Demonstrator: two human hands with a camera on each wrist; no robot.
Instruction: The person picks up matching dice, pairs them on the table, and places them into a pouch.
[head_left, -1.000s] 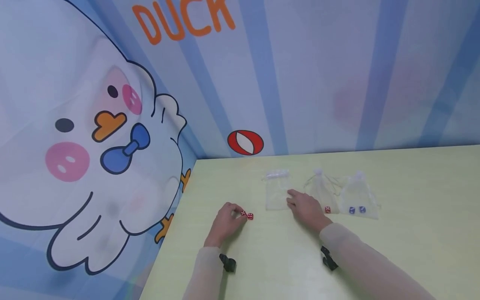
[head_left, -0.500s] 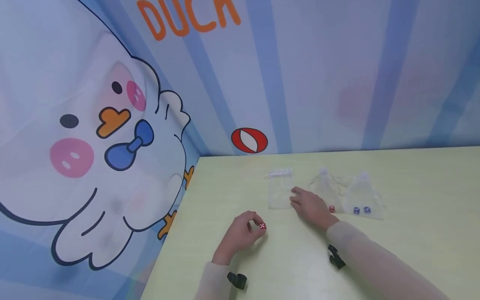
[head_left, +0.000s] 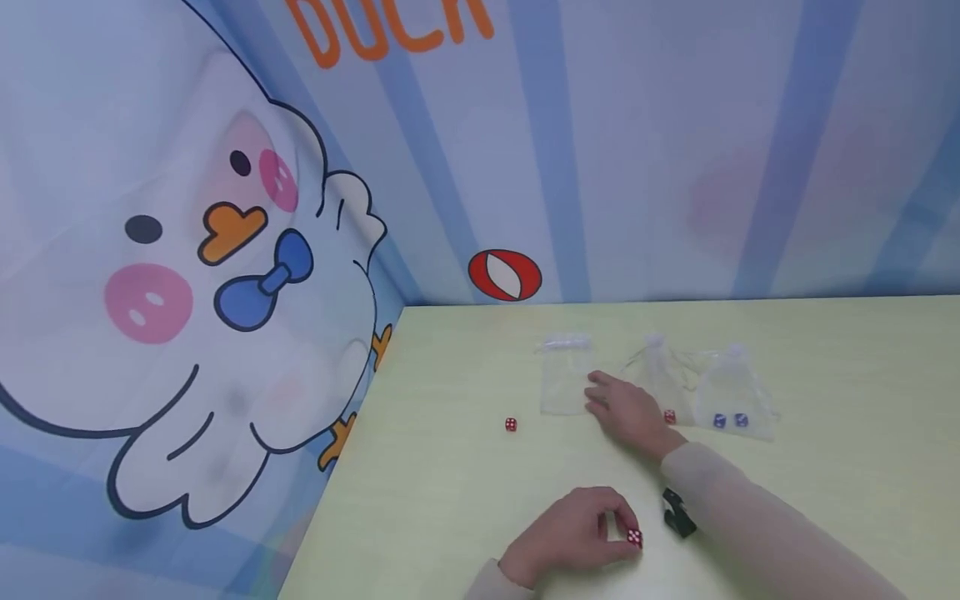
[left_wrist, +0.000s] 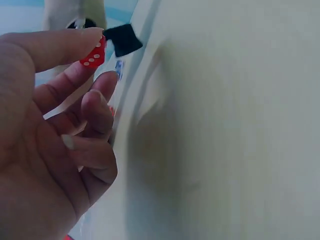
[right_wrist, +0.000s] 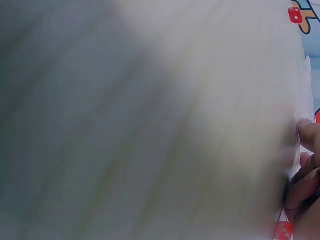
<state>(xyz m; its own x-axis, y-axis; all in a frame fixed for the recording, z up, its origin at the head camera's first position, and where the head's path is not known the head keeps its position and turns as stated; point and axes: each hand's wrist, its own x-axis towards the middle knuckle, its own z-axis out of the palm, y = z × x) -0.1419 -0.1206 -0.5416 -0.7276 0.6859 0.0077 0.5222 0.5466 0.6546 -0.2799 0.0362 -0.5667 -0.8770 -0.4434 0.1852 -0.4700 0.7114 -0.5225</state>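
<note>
Pale table (head_left: 847,392) under red die (head_left: 635,538) in left grip (head_left: 576,533)

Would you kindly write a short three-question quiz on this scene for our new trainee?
1. Which hand pinches a red die?
2. True or false: the rightmost bag holds two blue dice.
3. Where does the loose red die lie?
A) inside the rightmost bag
B) on the table, left of the leftmost bag
C) against the wall

Key: 1. The left hand. 2. True. 3. B.
</note>
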